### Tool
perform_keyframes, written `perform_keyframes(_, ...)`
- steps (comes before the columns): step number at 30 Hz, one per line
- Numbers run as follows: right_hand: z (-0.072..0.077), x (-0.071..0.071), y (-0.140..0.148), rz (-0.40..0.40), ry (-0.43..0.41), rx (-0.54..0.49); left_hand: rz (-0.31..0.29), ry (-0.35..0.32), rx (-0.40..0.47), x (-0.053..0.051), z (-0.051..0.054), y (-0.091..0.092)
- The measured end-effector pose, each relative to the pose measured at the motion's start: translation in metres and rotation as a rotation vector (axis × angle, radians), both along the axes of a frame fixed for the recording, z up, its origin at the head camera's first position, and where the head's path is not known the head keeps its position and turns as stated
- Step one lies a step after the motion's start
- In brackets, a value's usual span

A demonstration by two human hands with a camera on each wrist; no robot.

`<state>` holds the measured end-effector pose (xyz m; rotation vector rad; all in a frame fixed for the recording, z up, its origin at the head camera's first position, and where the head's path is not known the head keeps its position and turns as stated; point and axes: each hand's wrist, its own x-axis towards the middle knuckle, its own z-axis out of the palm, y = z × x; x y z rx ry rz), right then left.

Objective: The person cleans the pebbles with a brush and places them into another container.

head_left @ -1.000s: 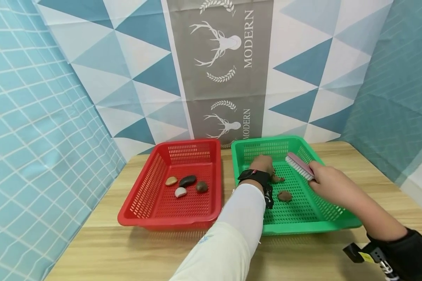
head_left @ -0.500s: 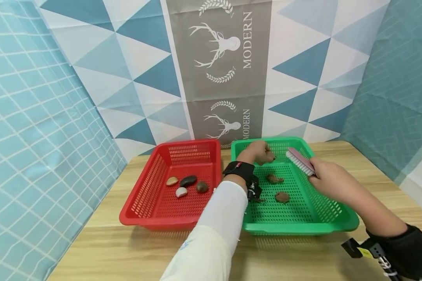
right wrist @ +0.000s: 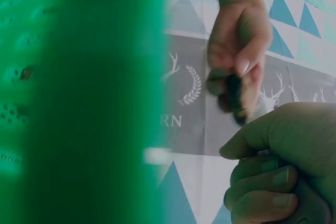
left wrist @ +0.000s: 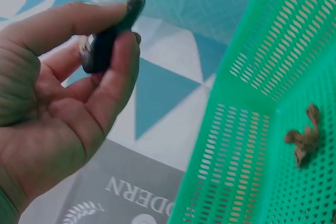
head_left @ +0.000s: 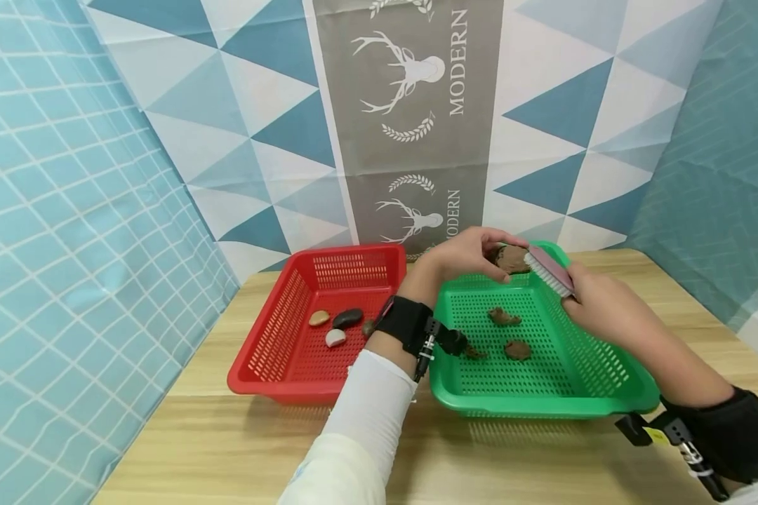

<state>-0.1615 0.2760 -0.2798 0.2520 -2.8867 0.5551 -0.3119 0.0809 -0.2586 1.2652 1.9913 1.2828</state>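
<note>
In the head view my left hand [head_left: 457, 258] is above the back of the green basket [head_left: 537, 382]. Thumb and fingers pinch a flat stone [head_left: 513, 259]; the face seen from above looks brown and mud-coated. The left wrist view shows it dark and edge-on. My right hand [head_left: 609, 301] grips a scrubbing brush [head_left: 552, 266] with a pink back and white bristles, close beside the stone. Whether bristles and stone touch, I cannot tell. Several brown clumps [head_left: 504, 317] lie on the green basket's floor.
To the left stands a red basket [head_left: 290, 391] holding several smooth pebbles, among them a black one [head_left: 347, 318] and a white one [head_left: 335, 338]. Both baskets stand on a wooden table [head_left: 208, 428]. Behind them hangs a patterned cloth [head_left: 410, 154].
My left hand has come up out of the green basket and turned, bringing the stone near the brush. My right hand keeps its grip on the brush and has moved little.
</note>
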Motion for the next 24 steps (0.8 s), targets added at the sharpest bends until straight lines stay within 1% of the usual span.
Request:
perform_keyframes(2,-0.002,0.003,0.000,-0.008,0.012,0.002,-0.032,0.006,0.014,0.004,0.001,-0.005)
perform_keyframes(6,-0.005,0.011,0.000,-0.017,0.053,0.030,-0.036,0.000,0.027,0.012,0.003,-0.016)
perform_keyframes(10,-0.004,0.019,-0.002,-0.023,0.108,0.078,-0.031,-0.019,0.094,0.014,0.003,-0.023)
perform_keyframes(12,-0.002,0.022,-0.005,-0.019,0.125,0.100,-0.048,-0.039,0.136,0.014,0.003,-0.025)
perform_keyframes(14,0.000,0.023,-0.008,-0.012,0.131,0.119,-0.079,-0.052,0.153,0.014,0.002,-0.024)
perform_keyframes(17,0.003,0.023,-0.014,-0.004,0.134,0.140,-0.123,-0.069,0.131,0.016,0.000,-0.019)
perform_keyframes(20,0.006,0.021,-0.020,-0.005,0.139,0.153,-0.175,-0.066,0.093,0.019,-0.002,-0.012)
perform_keyframes(24,0.007,0.017,-0.025,0.001,0.133,0.156,-0.208,-0.075,0.072,0.022,-0.005,-0.008)
